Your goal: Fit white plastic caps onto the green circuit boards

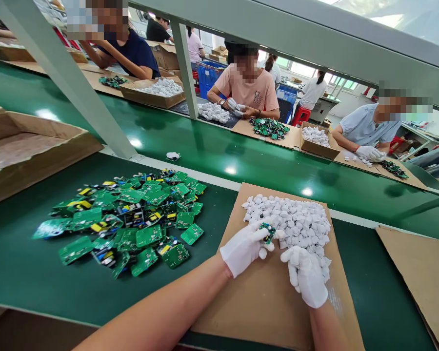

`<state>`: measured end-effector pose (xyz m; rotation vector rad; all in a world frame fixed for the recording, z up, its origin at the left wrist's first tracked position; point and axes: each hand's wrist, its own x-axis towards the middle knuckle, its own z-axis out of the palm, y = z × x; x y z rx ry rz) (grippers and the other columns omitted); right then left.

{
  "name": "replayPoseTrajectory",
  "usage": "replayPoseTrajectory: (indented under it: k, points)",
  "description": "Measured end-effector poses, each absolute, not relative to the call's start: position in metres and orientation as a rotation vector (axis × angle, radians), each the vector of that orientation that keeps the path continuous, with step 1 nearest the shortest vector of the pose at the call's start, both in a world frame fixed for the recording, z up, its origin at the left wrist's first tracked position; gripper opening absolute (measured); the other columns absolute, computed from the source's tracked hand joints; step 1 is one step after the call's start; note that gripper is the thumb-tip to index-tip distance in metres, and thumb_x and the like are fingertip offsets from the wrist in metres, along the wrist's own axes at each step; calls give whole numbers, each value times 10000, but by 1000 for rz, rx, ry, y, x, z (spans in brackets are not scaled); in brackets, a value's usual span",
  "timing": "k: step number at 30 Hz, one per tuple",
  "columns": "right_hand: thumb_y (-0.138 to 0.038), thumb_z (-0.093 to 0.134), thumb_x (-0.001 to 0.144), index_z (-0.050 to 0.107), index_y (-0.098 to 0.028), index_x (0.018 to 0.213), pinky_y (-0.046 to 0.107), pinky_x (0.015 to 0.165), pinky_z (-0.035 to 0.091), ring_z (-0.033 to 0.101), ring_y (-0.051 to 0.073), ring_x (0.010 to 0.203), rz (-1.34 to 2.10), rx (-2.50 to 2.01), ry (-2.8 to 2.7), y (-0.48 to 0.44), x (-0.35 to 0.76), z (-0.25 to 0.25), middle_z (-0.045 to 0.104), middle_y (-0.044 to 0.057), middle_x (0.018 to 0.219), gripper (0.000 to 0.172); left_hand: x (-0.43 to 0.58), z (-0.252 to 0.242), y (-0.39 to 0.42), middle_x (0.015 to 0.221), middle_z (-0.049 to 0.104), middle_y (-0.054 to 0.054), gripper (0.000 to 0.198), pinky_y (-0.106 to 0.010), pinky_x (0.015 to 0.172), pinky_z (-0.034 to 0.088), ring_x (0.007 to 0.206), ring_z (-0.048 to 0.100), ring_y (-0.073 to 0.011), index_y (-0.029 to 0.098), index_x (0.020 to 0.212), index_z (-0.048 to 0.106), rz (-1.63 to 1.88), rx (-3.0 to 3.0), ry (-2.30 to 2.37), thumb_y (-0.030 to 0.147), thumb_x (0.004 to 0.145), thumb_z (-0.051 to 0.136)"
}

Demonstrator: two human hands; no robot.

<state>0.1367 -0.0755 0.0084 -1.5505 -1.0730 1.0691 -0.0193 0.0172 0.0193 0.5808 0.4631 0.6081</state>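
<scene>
My left hand (pixel 243 248), in a white glove, grips a small green circuit board (pixel 267 232) between thumb and fingers. It is over the cardboard sheet (pixel 256 302), at the left edge of a heap of small white pieces (pixel 292 217). My right hand (pixel 307 275), also gloved, is at the near edge of this heap with its fingers curled in. Whatever its fingertips may hold is hidden. Left of my hands, a big pile of green circuit boards (pixel 146 236) with yellow and blue parts lies on the green tabletop.
A cardboard box (pixel 40 163) stands at the left, and another cardboard sheet (pixel 420 273) lies at the right. Beyond the bench runs a green conveyor belt (pixel 212 156) with one white-covered piece (pixel 173 156) on it. A slanted metal post (pixel 69 83) rises at the left. Co-workers sit opposite.
</scene>
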Motion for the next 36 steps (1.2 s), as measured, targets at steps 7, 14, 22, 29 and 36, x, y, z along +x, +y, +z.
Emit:
replayPoseTrajectory:
  k: [7,14,22,29,36]
  points:
    - [-377,598,763,649,-212,875,244,464,462,550,120,558,877,-1468,-1175,-69,138,6,635,42,857,206,-23,19,20,1023,582,-90,217,-188,475,400,649,596,-115,164,917,496,586,583,410,244,749,608]
    - [-436,535,801,640,-167,968,238,355,408,516,104,380,1021,-1433,-1002,-73,138,2,652,26,623,333,-21,22,20,1079,568,-97,267,-176,433,369,589,561,-80,169,965,509,582,641,456,266,740,617]
    - [-198,623,730,661,-225,702,340,663,497,604,195,757,644,-1336,-1323,-68,145,1,661,40,824,54,-20,22,18,1072,578,-98,336,-176,448,369,603,573,-80,177,1010,536,523,662,468,284,713,650]
    - [-271,662,732,656,-206,940,274,424,475,554,123,480,997,-1296,-792,-67,144,-6,664,16,692,218,-18,16,15,1034,567,-103,394,-180,448,383,628,584,-99,163,1036,525,476,764,456,274,687,669]
    - [-325,678,721,602,-183,1082,269,484,513,599,160,678,1135,-1256,-691,-63,140,9,683,83,955,395,-16,12,15,939,550,-63,419,-172,446,395,645,582,-105,171,1016,521,501,788,497,222,637,693]
